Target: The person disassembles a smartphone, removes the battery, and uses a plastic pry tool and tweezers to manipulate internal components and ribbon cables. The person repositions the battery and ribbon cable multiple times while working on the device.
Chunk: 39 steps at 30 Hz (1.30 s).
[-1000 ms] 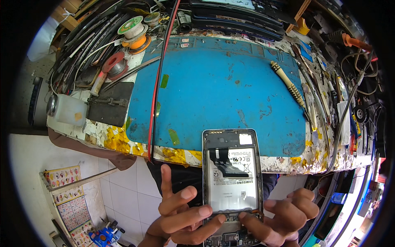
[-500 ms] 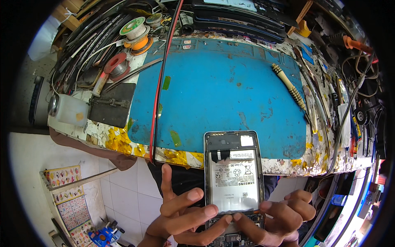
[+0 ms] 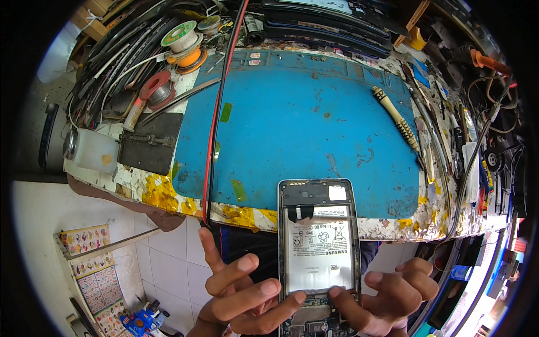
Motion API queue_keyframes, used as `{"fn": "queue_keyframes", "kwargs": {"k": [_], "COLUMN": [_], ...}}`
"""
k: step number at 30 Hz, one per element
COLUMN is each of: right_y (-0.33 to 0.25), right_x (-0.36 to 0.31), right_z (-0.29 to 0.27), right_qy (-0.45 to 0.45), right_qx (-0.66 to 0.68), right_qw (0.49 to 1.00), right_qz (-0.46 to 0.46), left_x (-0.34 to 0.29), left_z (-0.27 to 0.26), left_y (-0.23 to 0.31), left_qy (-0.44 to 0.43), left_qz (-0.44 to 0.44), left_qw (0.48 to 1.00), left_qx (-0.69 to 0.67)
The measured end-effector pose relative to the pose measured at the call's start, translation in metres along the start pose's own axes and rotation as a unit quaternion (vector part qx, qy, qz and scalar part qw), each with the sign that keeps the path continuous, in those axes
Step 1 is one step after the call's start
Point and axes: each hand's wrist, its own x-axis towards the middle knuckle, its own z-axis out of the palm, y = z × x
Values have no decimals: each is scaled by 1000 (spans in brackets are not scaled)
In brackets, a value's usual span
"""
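An opened phone (image 3: 282, 241) stands up at the near edge of the workbench, its back cover off. Its white battery (image 3: 320, 264) fills the middle of the frame, below a black upper part. Circuitry (image 3: 314, 317) shows beneath the battery. My left hand (image 3: 247, 292) is at the phone's left side, thumb tip on the seam under the battery, other fingers fanned out to the left. From the right, my right hand (image 3: 387, 295) rests its thumb at the same seam, its other fingers curled beside the phone. Where the palms support the phone is hidden.
A blue mat (image 3: 281, 129) covers the bench, crossed by a red and black cable (image 3: 216, 129). A beige-handled tool (image 3: 393, 115) lies on its right. Solder spools (image 3: 157, 90), a white bottle (image 3: 92, 149) and a black plate (image 3: 151, 143) sit left; stacked dark panels (image 3: 328, 33) at the back.
My thumbs have spread apart along the battery's lower edge, baring more circuitry between them. My left fingers have shifted left off the phone's face. The phone has hardly moved.
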Motion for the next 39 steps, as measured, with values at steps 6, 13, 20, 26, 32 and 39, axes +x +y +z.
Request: {"fn": "queue_keyframes", "kwargs": {"k": [6,13,20,26,32,39], "right_y": [-5,-22,-16,-8,-7,-10], "right_x": [4,6,3,3,5,5], "right_z": [-9,6,-1,11,7,7], "right_qy": [-76,36,4,38,16,20], "right_qx": [15,45,37,53,18,3], "right_qw": [997,994,997,998,999,999], "right_qz": [-21,91,66,22,29,49], "left_x": [-2,-6,-1,4,5,8], "left_z": [1,1,-4,-4,-4,-7], "left_y": [-2,-2,0,-1,-1,-1], "left_qy": [11,50,6,-7,-26,-38], "left_qz": [8,-15,-12,-14,-17,-3], "left_qw": [1000,998,999,999,1000,999], "left_qx": [1,-43,-38,-35,-1,28]}}
